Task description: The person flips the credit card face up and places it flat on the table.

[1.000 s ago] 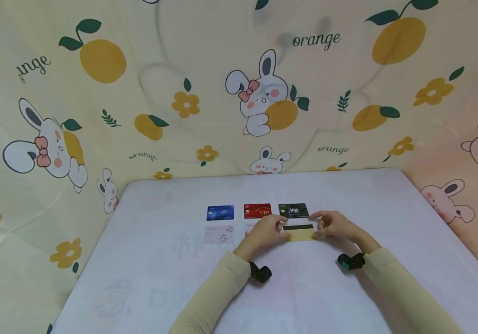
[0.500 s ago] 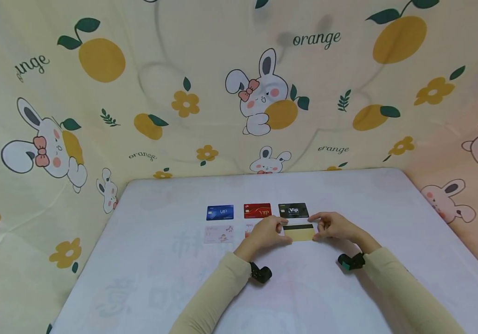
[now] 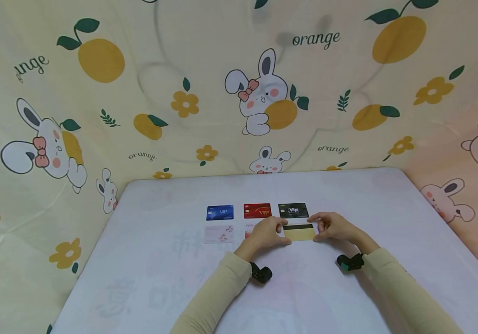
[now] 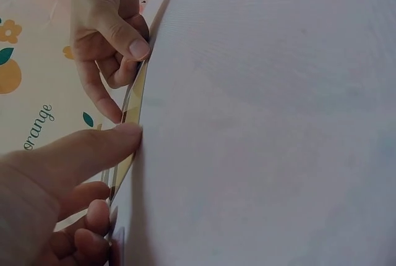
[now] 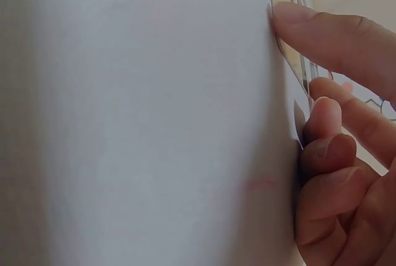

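Observation:
A gold card [image 3: 299, 234] with a dark stripe along its far edge lies at the near right of a card layout. My left hand [image 3: 265, 232] pinches its left end, thumb at the near corner and index finger at the far one. At the opposite end my right hand [image 3: 338, 226] holds it the same way, its other fingers curled under. A black VIP card [image 3: 293, 208] lies just beyond the gold one. The left wrist view shows the gold card [image 4: 137, 90] nearly edge-on between both hands.
Left of the black card lie a red VIP card [image 3: 254, 208] and a blue VIP card [image 3: 219, 213]. A pale pink card [image 3: 218, 234] sits below the blue one. Another pinkish card [image 3: 249, 229] is mostly hidden behind my left hand. A printed curtain hangs behind the white table [image 3: 147, 260].
Both hands stay almost in place at the gold card's ends. The right thumb and the left thumb have shifted very slightly along its near edge.

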A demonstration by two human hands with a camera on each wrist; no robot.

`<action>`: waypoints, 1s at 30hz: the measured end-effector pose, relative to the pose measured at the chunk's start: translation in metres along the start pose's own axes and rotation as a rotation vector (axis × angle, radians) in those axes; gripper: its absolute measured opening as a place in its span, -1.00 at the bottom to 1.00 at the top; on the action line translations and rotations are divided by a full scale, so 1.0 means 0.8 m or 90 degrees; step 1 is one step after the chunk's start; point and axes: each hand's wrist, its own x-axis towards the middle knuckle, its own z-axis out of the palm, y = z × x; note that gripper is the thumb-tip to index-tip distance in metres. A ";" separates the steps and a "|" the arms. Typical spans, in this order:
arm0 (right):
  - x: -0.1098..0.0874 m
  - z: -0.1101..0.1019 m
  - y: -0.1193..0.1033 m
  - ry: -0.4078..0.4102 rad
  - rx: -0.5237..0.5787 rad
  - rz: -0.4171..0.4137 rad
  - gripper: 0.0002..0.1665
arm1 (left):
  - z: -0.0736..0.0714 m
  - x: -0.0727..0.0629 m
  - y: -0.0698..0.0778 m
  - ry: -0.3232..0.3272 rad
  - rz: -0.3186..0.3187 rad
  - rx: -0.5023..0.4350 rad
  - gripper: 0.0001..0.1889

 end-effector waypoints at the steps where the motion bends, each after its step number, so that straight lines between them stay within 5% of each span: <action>1: 0.000 0.000 0.000 0.000 0.000 0.000 -0.31 | 0.001 0.000 0.000 0.001 0.001 0.002 -0.42; 18: -0.003 0.001 -0.001 -0.003 0.013 -0.017 -0.37 | 0.004 0.000 -0.002 0.015 0.009 -0.006 -0.43; 30: 0.001 -0.001 -0.008 -0.022 0.003 -0.051 -0.41 | 0.004 0.002 0.000 0.001 -0.024 0.006 -0.45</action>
